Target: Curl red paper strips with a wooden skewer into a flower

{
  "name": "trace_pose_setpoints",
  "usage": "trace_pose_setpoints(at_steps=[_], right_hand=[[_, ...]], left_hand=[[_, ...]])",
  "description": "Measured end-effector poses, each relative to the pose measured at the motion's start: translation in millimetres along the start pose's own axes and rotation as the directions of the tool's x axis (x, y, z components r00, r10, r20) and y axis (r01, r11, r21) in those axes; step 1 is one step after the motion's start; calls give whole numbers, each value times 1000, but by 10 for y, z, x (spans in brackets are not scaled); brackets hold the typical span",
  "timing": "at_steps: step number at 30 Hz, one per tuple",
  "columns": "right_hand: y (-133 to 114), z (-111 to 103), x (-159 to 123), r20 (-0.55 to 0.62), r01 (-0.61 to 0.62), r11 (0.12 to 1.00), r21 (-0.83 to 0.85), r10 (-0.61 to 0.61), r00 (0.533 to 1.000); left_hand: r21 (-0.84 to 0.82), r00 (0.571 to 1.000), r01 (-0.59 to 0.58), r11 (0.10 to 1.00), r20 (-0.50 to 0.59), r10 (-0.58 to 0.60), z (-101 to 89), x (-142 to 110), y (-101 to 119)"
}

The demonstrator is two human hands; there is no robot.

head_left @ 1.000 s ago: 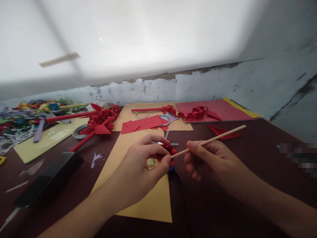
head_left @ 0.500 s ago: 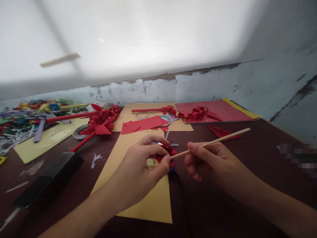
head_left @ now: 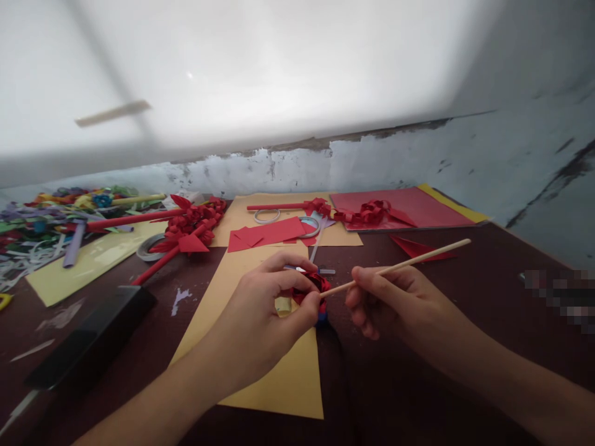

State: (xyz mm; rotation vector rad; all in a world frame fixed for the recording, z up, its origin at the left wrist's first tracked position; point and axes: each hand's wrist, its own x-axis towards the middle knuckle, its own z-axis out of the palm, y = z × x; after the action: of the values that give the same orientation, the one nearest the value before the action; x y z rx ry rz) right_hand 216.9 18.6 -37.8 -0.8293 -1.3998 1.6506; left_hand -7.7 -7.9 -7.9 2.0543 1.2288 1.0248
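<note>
Yr L hand pinches red paper, prob. to steady it, & yr R hand grips the stick, tip twd ~8 o'clock, prob. for ctrl.

The left hand covers much of the red paper piece, the blue thing just beside it is too hidden to identify, the left edge cuts off a yellow object and tangled paper strips, and blocky blurring masks a dark item at right.
</note>
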Motion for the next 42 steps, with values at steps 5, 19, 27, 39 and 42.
trace_pose_setpoints(at_steps=[5, 19, 27, 39, 42], right_hand=[[12, -19, -4, 23, 11, 1000, 18, -12, 1000], [2, -19, 21, 16, 2, 1000, 19, -2, 1000], [-23, 3, 9, -8, -31, 1000, 4, 31, 999], [15, -30, 9, 54, 9, 999, 40, -11, 999], [19, -29, 7, 48, -3, 999, 40, 1, 999]], left_hand=[[-14, 1000, -13, 1000, -22, 13, -4, -9, -4], [-73, 1000, 17, 997, -5, -17, -9, -17, 11], [-10, 1000, -4, 1000, 15, 5, 1, -6, 13], [-110, 998, 55, 992, 9, -54, -18, -16, 45], [-123, 998, 55, 991, 19, -53, -24, -18, 50]])
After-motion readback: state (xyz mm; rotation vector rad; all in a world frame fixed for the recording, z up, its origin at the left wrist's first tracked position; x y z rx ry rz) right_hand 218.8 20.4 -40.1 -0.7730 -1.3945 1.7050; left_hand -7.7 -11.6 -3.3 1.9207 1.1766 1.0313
